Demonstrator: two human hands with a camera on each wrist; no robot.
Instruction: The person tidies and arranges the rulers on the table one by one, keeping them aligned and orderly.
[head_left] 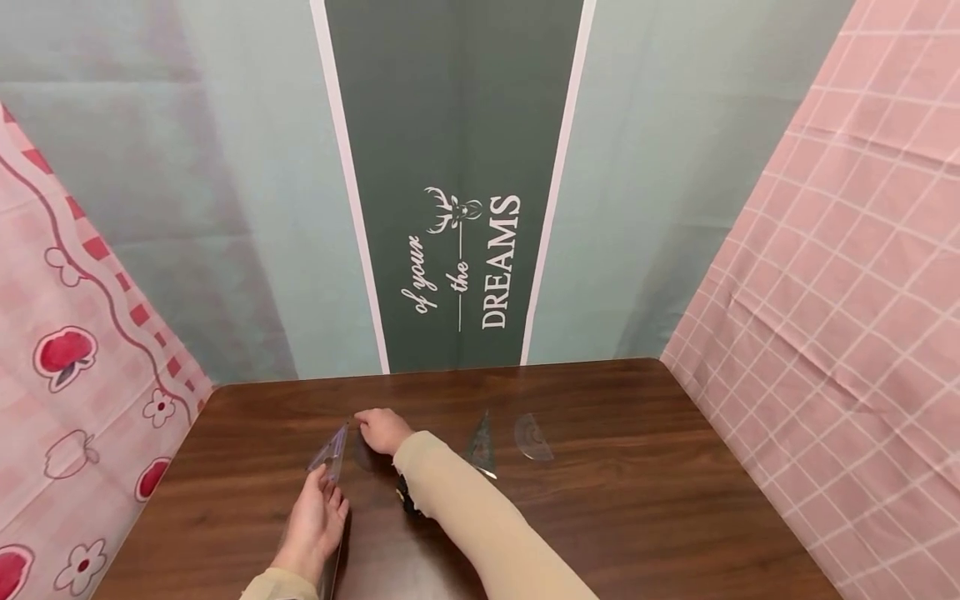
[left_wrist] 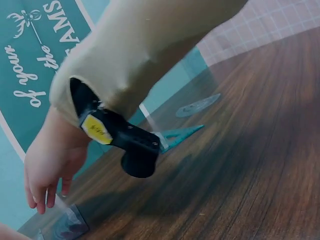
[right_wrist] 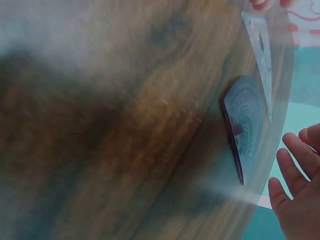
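Note:
A clear triangular set square point(head_left: 335, 446) with a purplish tint lies on the left part of the table. My left hand point(head_left: 315, 521) is at its near end, palm turned partly up and fingers loosely bent; whether they touch it is unclear. Close to its far tip is my right hand point(head_left: 384, 431), fingers loosely spread and holding nothing in the right wrist view. Below this hand lies a clear protractor point(right_wrist: 245, 120), partly covered by it in the head view. Further right are a greenish set square point(head_left: 482, 446) and another clear protractor point(head_left: 534, 437).
The brown wooden table point(head_left: 637, 500) ends at a greenish printed curtain point(head_left: 637, 167). A pink checked cloth point(head_left: 847, 292) hangs on the right and a pink patterned cloth point(head_left: 90, 400) on the left. My right forearm point(head_left: 480, 517) crosses the front of the table.

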